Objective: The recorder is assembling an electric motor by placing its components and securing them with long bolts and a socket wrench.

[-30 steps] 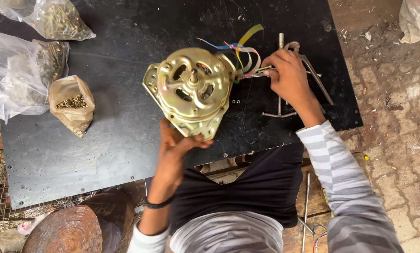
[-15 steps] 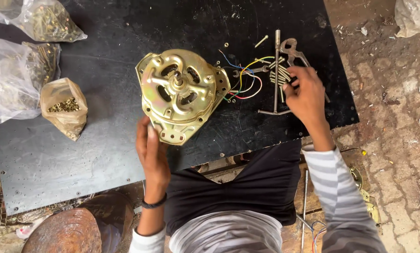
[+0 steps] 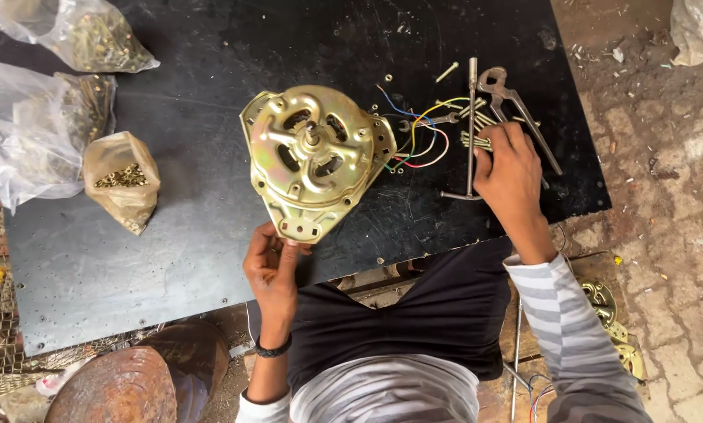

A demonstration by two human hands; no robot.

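The left hand point(image 3: 271, 262) reaches forward from a bent arm, fingers curled and pointing up, a dark band on its wrist. The right hand point(image 3: 510, 176) stretches out farther, palm down, its striped sleeve pushed back.

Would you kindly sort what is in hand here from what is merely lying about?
In hand:
- motor, its near edge touched by the left hand
- long bolts under the right hand
- T-handled tool

Lying about:
- pincers
- bags of small metal parts
- rusty drum
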